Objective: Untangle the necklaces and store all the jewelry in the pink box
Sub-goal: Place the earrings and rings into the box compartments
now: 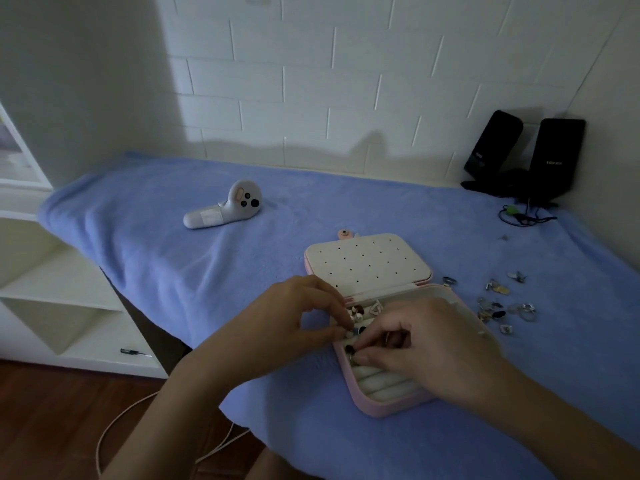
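The pink box [381, 407] lies open on the blue towel, its cream lid [367, 263] with small holes folded back. Cream ring rolls [384, 382] fill its near part. Both hands work over the box's middle. My left hand [301, 313] pinches a small ring with a dark stone at the box's left edge. My right hand [426, 344] pinches another dark-stoned ring [350, 349] down at the ring rolls. Small pieces [358, 311] lie in the compartment by the hinge. Loose jewelry [502, 306] is scattered on the towel to the right of the box.
A white handheld controller [225, 207] lies on the towel at the back left. Two black speakers [526, 154] with cables stand at the back right by the wall. White shelves [52, 289] are on the left, with a screwdriver [133, 352] on a low shelf.
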